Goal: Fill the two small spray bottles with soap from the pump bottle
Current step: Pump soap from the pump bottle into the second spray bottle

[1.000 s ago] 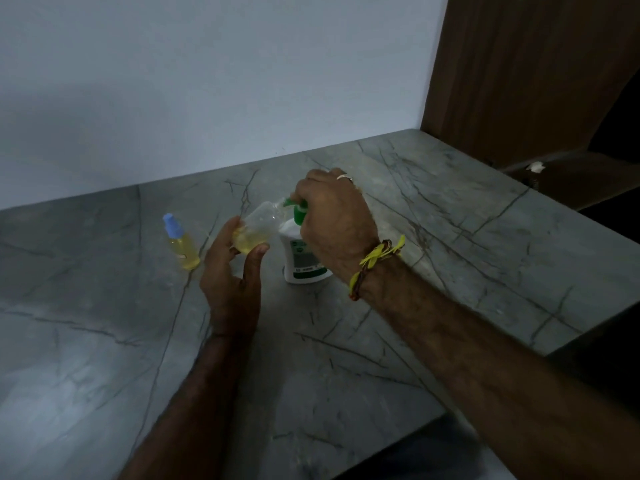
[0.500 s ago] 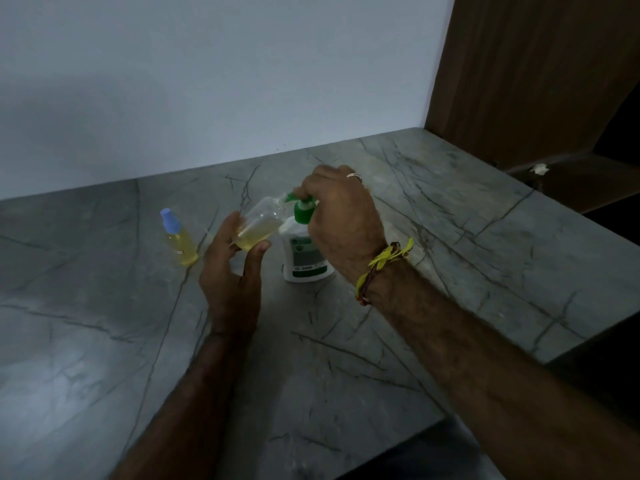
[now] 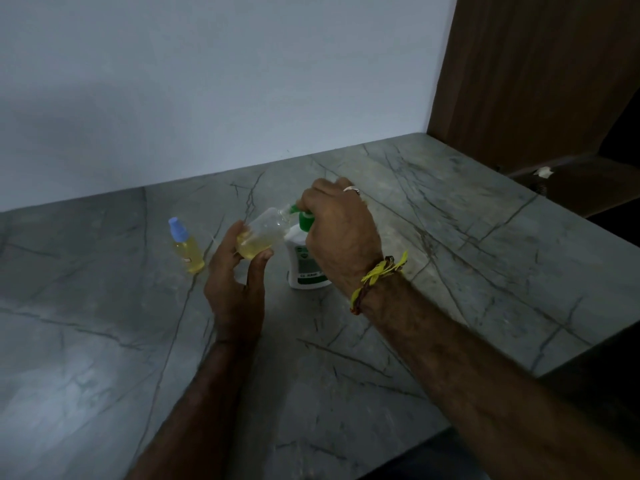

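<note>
The left hand (image 3: 239,271) holds the open spray bottle (image 3: 261,233) by its lower body, thumb on the near side and fingers behind. The bottle is tilted, its long axis running from base at 7 o'clock to neck at 1 o'clock, and the neck meets the green spout of the pump bottle (image 3: 304,258). The pump bottle stands upright on the table (image 3: 450,271), just to the 3 o'clock side of the left hand. The right hand (image 3: 337,233) is curled over the pump head from above. Yellow soap fills roughly the lower third of the held bottle. The coming press depends on neck and spout staying aligned. The capped spray bottle (image 3: 187,249) stands at 9 o'clock, apart from both hands, already holding soap.
</note>
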